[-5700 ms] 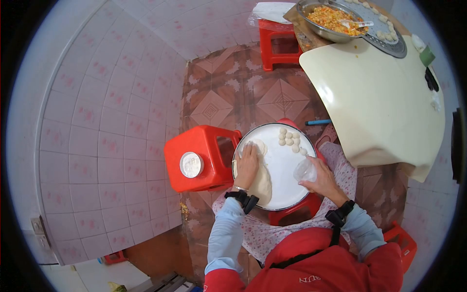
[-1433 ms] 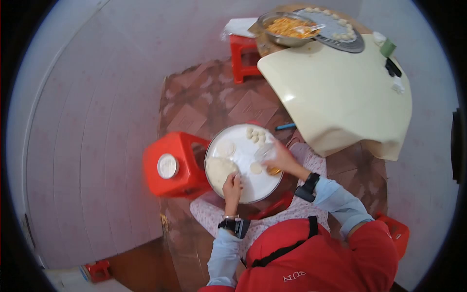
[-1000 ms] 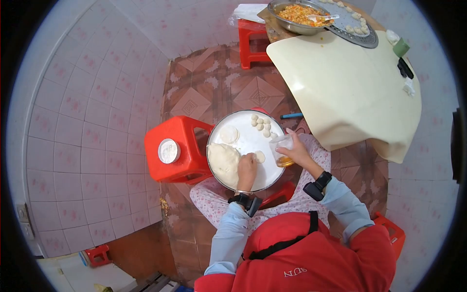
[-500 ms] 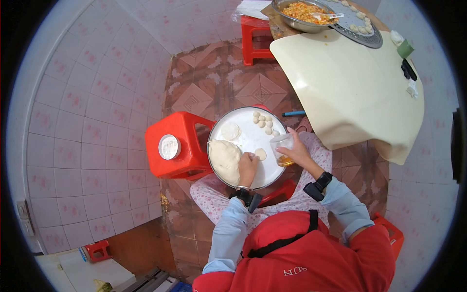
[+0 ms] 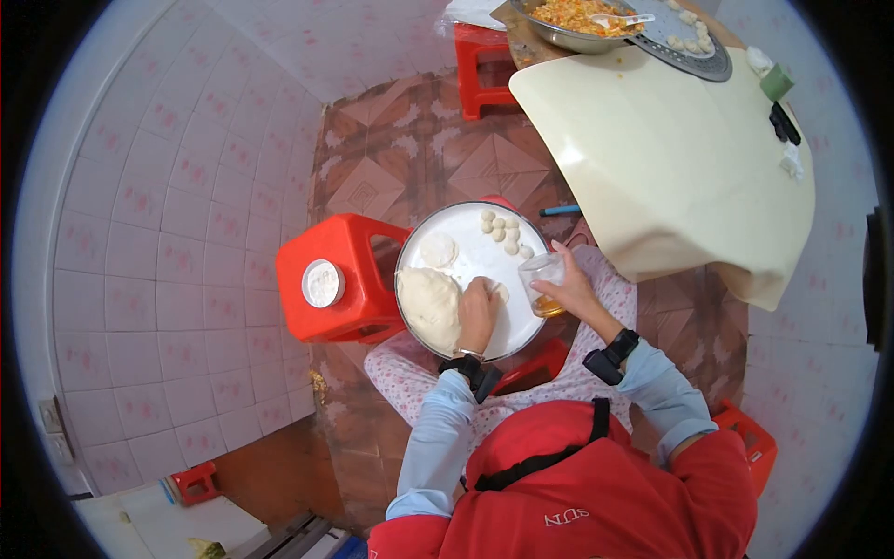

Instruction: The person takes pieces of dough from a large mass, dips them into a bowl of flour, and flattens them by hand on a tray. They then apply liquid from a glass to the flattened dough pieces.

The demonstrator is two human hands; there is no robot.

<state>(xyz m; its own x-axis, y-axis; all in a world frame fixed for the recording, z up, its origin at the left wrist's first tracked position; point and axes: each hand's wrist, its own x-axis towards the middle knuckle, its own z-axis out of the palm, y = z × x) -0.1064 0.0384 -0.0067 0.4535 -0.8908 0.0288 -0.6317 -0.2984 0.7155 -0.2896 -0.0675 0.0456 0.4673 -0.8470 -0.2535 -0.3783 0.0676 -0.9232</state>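
My left hand (image 5: 479,315) is closed and bears down on the round white tray (image 5: 468,224), its fingertips hidden beneath it. A small flat dough round (image 5: 502,293) shows partly past its fingers. To its left rests a big dough lump (image 5: 428,307), with a white, flour-dusted disc (image 5: 439,250) behind it. Several small dough balls (image 5: 499,231) sit toward the tray's far right. Gripped in my right hand (image 5: 575,287) is a clear glass jar (image 5: 541,273), tilted over the tray's right rim, amber liquid low inside.
Left of the tray, a red stool (image 5: 358,247) bears a small bowl of white powder (image 5: 323,283). A cream-covered table (image 5: 652,158) stands at upper right with a metal bowl of filling (image 5: 568,37) and a perforated grey plate (image 5: 712,67) of dumplings. Another red stool (image 5: 471,88) is beside it.
My left hand has moved slightly forward and right, now covering part of the small dough round. My right hand keeps the jar in nearly the same place. The view has shifted slightly.
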